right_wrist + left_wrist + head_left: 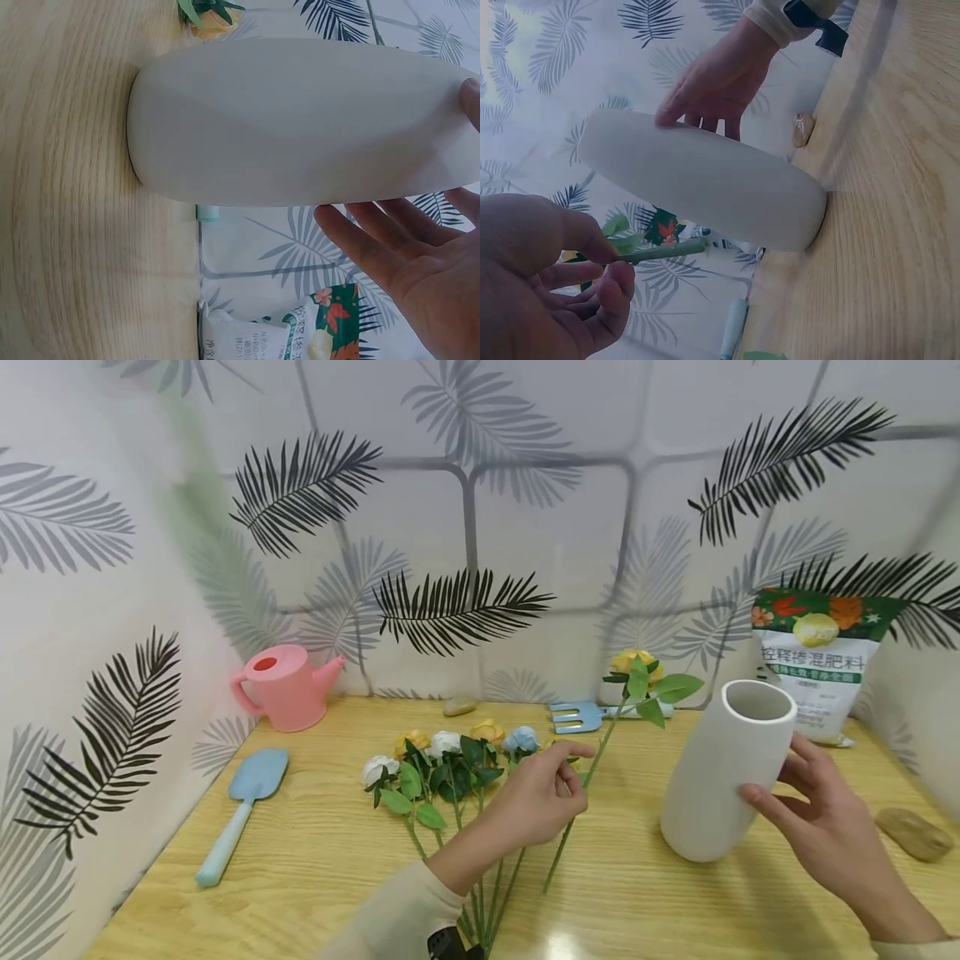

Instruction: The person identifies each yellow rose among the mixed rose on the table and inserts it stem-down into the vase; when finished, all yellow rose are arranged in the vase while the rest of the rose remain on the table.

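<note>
Yellow rose (633, 667) on a long green stem is pinched between the thumb and fingertips of the left hand (534, 797), fingers curled round the stem about midway, so the bloom and its leaves rise above the hand while the lower end of the stem slants down to the tabletop (315, 860). Just to the right stands the white vase (723, 772), tilted toward the right hand (813, 818), whose fingers lie nearly straight and spread against its side, steadying it rather than wrapping it. The vase is smooth, matte and rounded, narrowing toward its base, with an open round mouth; its base rests on the pale wood-grain tabletop. The flower head hangs near the vase's mouth, apart from it. Beside the left hand lies a bunch of artificial roses (450, 760), white, yellow and blue with glossy green leaves. Farther off sit a pink watering can (285, 687), a blue trowel (242, 810), a blue hand fork (576, 717) and a fertiliser bag (821, 660).
</note>
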